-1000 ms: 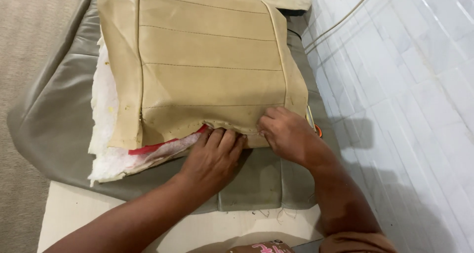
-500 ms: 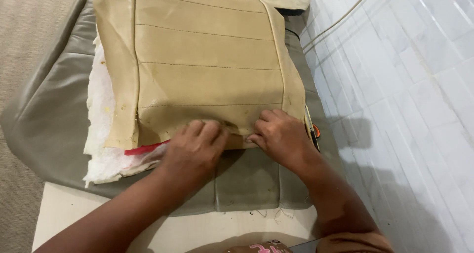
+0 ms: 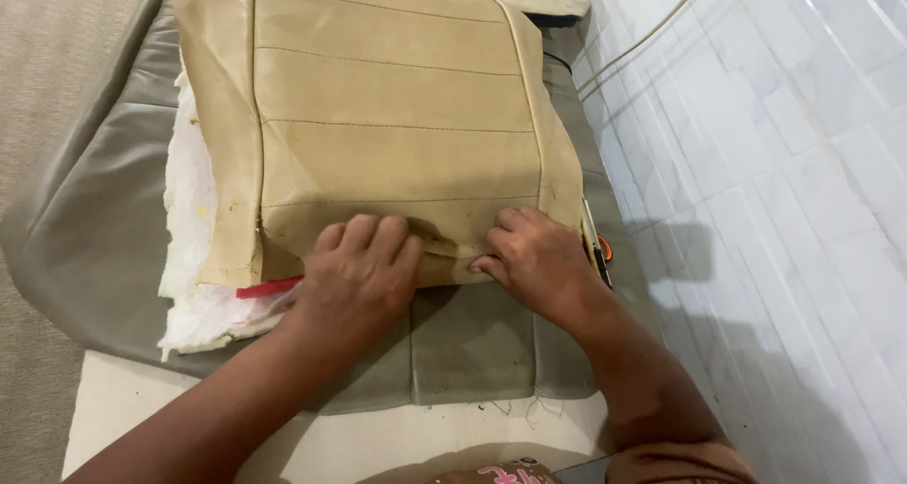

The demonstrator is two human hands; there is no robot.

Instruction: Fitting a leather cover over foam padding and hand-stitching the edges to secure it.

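Left hand (image 3: 364, 271) slid left along near edge of tan cover (image 3: 397, 116), now flat, fingers together, pressing seam. Right hand (image 3: 534, 257) holds position, fingers curled on edge. Cover lies atop grey cover (image 3: 94, 229), white foam (image 3: 189, 201) showing at left.

Hands (image 3: 444, 267) hide the tan cover's (image 3: 387, 116) near edge.

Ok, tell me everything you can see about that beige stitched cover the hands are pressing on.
The beige cover looks like leather or vinyl, with a centre panel crossed by horizontal stitch lines, narrower side panels and some dirty marks. It lies flat on white padding, which lies on a grey cover. A red strip shows at its lower left corner. The left hand and right hand press on its near edge, which is puckered between them.
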